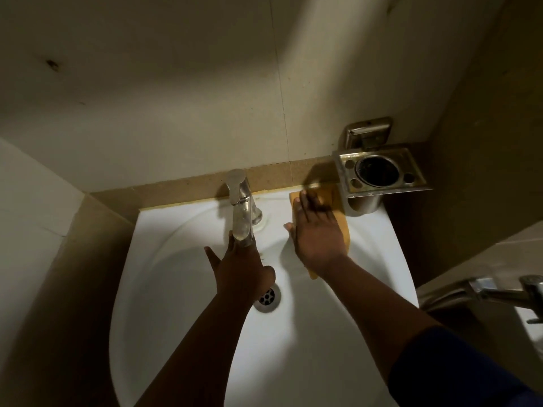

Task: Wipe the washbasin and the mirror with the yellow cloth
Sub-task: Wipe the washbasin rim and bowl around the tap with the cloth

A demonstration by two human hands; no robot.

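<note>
Yellow cloth point(340, 218) flattened under right hand point(318, 230)

no readable text, labels, brands or numbers anywhere

Dim light falls on a cream tiled wall point(176, 98). A steel tumbler holder point(379, 171) hangs on it, with a darker side wall point(493, 113) right of the holder.
</note>
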